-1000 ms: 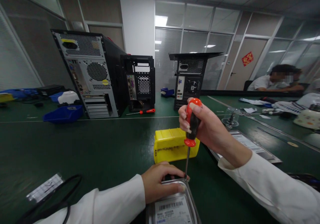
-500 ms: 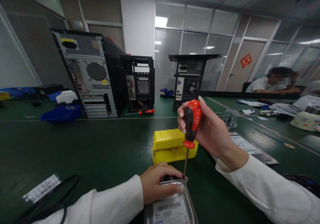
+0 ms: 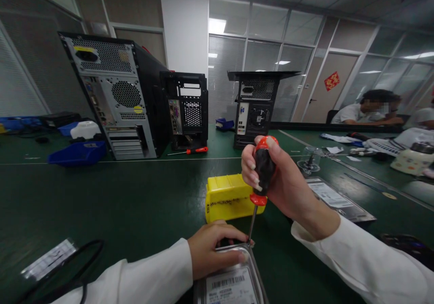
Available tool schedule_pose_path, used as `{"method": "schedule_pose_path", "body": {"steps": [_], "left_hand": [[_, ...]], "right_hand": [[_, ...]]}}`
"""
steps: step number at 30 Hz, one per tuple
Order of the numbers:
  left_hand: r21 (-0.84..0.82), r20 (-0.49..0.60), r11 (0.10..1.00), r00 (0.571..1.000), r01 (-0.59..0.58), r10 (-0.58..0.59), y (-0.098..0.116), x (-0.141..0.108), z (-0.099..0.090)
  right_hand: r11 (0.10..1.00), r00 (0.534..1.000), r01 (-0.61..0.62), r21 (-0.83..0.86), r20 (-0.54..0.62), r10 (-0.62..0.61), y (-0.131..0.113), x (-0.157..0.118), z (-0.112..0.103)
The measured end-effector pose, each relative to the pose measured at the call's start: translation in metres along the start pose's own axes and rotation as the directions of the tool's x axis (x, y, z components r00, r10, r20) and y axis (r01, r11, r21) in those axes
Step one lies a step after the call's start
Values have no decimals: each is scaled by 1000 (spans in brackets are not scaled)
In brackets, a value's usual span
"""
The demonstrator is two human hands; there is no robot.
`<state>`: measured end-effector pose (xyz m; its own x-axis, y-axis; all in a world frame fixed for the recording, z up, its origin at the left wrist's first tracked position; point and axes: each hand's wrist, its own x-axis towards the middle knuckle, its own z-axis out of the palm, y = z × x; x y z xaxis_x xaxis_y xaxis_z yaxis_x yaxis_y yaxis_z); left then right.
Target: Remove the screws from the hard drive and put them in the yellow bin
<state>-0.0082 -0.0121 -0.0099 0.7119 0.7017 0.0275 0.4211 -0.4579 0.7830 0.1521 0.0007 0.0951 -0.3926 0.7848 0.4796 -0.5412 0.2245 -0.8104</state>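
My right hand (image 3: 288,177) is wrapped round the red and black handle of a screwdriver (image 3: 265,168), held nearly upright with a slight tilt. Its shaft runs down to the far right corner of a silver hard drive (image 3: 233,286) with a white label. The exact contact at the tip is too small to make out. My left hand (image 3: 217,250) grips the drive's far end, thumb on its top face and fingers over the far edge near the screwdriver tip. Just beyond the drive is a yellow plastic bin (image 3: 227,200).
Computer cases (image 3: 122,100) stand across the back of the green table (image 3: 152,204). A second screwdriver (image 3: 190,151) lies before them, left of centre. On the left are a blue bin (image 3: 77,152) and a black cable (image 3: 96,254); on the right, a flat metal labelled unit (image 3: 339,200).
My right hand has turned the screwdriver handle and shifted its grip, with fingers now higher round it. The handle leans slightly more to the right. My left hand stays on the hard drive.
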Motion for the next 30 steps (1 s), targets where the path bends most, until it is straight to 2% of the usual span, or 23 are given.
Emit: {"method": "schedule_pose_path", "body": {"steps": [5,12,14,17,21,27,30], "left_hand": [[11,10,1000,1000,-3,3,1,0,-2],[42,25,999,999,-32,31,-4,0,0],[41,24,998,999,-47,46,-5,0,0],[41,22,998,998,-52,51,-7,1,1],[34,12,999,999,-32,32,-9,2,3],[19,11,999,999,-42,42,-12,3,5],[19,12,998,999,-52,51,-12,3,5]], "right_hand": [[997,998,-55,-51,-47,52,-1,2,-1],[994,992,-93,65,-75,98,0,5,-3],[996,995,-68,65,-71,73,0,4,-2],[998,996,-65,1,-59,65,0,2,1],[991,989,-101,-85,-114,91,-3,-1,4],[997,990,-79,16,-117,80,-1,3,-3],[997,991,-78,14,-107,79,1,4,-4]]}}
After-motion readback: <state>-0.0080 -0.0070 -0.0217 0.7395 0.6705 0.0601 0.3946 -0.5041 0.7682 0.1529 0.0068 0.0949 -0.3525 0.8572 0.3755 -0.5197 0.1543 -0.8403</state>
